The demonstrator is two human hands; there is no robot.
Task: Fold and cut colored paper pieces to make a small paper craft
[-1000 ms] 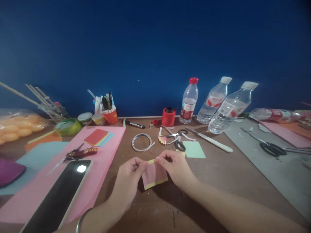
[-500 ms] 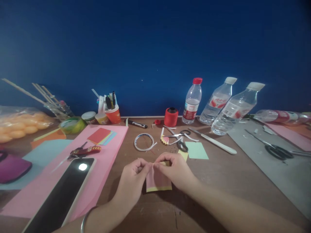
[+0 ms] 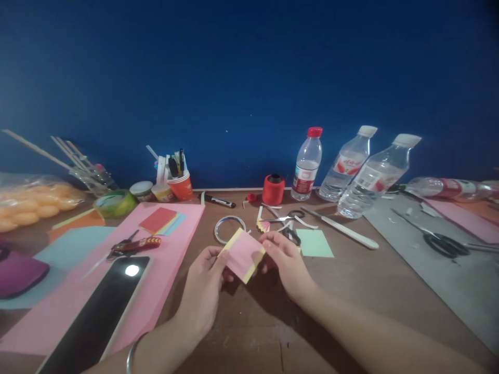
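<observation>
A small pink square of paper with yellow strips along two opposite edges (image 3: 244, 254) is held up, tilted, over the middle of the brown table. Its left corner is pinched in my left hand (image 3: 205, 283), which has a silver bangle (image 3: 131, 358) at the wrist. My right hand (image 3: 288, 265) grips the right corner between thumb and fingers. Just behind the paper lies a ring of white tape (image 3: 229, 229). Past my right hand are black-handled scissors (image 3: 290, 218), thin paper strips and a pale green paper square (image 3: 315, 243).
A phone (image 3: 97, 311) rests on pink sheets (image 3: 171, 249) at the left. Three bottles stand at the back right, one red-capped (image 3: 306, 166). A white-handled knife (image 3: 349, 232), red spool (image 3: 273, 190), pen cup (image 3: 182, 186) and a second pair of scissors (image 3: 444, 243) are around.
The pink and yellow paper has been lifted and turned, so its strips now run diagonally. My hands have moved apart, from its top edge to opposite corners.
</observation>
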